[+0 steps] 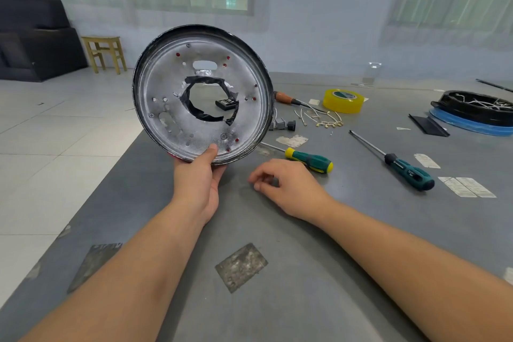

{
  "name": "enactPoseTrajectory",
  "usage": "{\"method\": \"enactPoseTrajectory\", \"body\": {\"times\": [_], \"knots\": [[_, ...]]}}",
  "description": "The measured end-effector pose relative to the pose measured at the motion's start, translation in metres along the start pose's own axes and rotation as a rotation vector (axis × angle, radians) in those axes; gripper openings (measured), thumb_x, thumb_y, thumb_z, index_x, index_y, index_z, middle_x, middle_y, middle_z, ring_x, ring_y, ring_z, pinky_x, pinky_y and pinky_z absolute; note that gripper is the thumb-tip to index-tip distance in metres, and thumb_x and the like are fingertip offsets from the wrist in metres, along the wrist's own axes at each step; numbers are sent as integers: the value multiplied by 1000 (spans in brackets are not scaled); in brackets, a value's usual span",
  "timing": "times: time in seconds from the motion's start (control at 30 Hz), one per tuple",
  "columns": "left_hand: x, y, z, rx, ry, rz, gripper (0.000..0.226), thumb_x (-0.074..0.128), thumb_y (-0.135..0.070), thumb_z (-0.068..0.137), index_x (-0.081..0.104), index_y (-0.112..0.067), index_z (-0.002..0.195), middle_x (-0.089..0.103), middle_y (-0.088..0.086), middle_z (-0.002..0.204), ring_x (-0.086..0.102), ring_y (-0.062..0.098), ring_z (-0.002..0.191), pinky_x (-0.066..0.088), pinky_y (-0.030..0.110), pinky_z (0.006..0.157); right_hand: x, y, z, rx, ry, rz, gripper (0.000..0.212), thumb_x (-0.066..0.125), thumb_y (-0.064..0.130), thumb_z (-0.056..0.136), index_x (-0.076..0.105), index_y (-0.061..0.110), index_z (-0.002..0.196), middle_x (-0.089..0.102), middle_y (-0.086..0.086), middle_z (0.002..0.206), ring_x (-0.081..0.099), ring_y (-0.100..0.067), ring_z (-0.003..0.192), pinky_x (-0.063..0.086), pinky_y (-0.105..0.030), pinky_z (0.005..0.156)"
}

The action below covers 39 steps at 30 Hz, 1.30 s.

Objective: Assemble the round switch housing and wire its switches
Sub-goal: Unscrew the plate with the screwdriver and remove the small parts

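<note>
Two bare forearms reach in from the bottom of the head view across the grey table (361, 230). At the near edge of the round metal plate (166, 78), the left hand (198, 183) holds it upright on its rim, thumb pressed flat on the silvery inner face and fingers hidden behind it, so the central opening, ringed with black tape (191, 107), faces the camera. Just right of the plate's lower edge, the right hand (288, 186) rests low over the table with fingers loosely curled; whether it pinches something small cannot be told. The step in hand looks like inspecting and orienting this half of the housing before it is mated and wired. To do that well, the person would probably keep the grip at the rim so the screw holes stay visible, match the holes and slots to the other half, and check the tape around the cut-out where wires may pass. Right of the plate lie a green-and-yellow screwdriver (311, 160), a dark teal screwdriver (408, 172), short terminal wires (322, 119), a small black switch (291, 126) and a yellow tape roll (343, 101). Far right of the plate sits a black round shell (477, 116) holding white wires.
</note>
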State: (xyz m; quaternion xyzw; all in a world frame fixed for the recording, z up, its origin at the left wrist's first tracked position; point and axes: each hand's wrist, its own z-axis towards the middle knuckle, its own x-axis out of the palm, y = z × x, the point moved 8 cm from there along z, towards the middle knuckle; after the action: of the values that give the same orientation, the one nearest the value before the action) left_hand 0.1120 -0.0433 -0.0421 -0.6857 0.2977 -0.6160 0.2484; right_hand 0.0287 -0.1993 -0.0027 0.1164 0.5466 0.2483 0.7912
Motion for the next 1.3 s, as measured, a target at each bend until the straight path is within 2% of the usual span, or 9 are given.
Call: {"method": "enactPoseTrajectory", "body": {"times": [0.2,0.37,0.47,0.53,0.67,0.83,1.0,1.13,1.3], "knots": [[1,2,2,-17,-3,0,49,65,5,98,53,-8,144,71,13,132,72,24,115,65,31,77,0,-11,-1,47,54,-91,12,71,26,94,78,26,103,58,8,88,52,1,74,36,-8,73],[1,3,4,-16,14,3,45,66,3,98,57,-10,140,74,10,127,75,21,109,64,29,73,1,-7,-1,24,68,-165,11,66,30,97,73,25,104,59,5,97,56,-9,86,50,-33,87],[0,5,5,-11,26,15,40,66,2,99,60,-13,135,76,8,123,77,18,102,64,29,70,-1,1,-4,-34,37,-210,9,63,28,98,69,25,105,61,6,99,59,-16,92,51,-39,86],[1,5,6,-4,38,34,37,66,2,99,60,-14,133,77,7,120,78,19,100,63,29,69,-4,4,-6,-71,-12,-199,9,64,25,98,69,24,105,63,8,97,59,-13,89,51,-36,83],[5,4,2,28,61,105,46,65,1,99,53,-17,140,74,7,127,74,24,114,66,33,72,-14,10,-8,-87,-165,-26,16,68,18,96,73,21,111,69,12,95,58,-1,88,48,-16,82],[11,2,-5,61,101,187,49,66,2,99,50,-18,141,74,8,126,75,26,109,65,35,73,-23,10,-7,-49,-298,174,10,73,17,94,78,20,102,75,13,90,69,-4,86,55,-21,81],[18,3,-9,72,156,283,45,64,3,100,53,-13,140,74,11,125,76,29,108,65,37,72,-21,7,-7,16,-301,399,10,73,11,93,75,18,98,75,6,80,73,-9,78,60,-24,77],[18,5,-10,58,172,307,41,65,2,100,55,-13,137,75,10,123,76,29,108,65,39,74,-24,5,-5,34,-316,315,8,77,19,91,73,22,96,71,14,81,68,-3,81,51,-11,75],[19,7,-10,54,180,330,40,65,1,100,54,-12,136,75,11,122,76,30,107,65,38,73,-30,3,-1,22,-315,164,5,79,25,88,76,26,91,67,12,82,62,-10,79,48,-16,72]]}}
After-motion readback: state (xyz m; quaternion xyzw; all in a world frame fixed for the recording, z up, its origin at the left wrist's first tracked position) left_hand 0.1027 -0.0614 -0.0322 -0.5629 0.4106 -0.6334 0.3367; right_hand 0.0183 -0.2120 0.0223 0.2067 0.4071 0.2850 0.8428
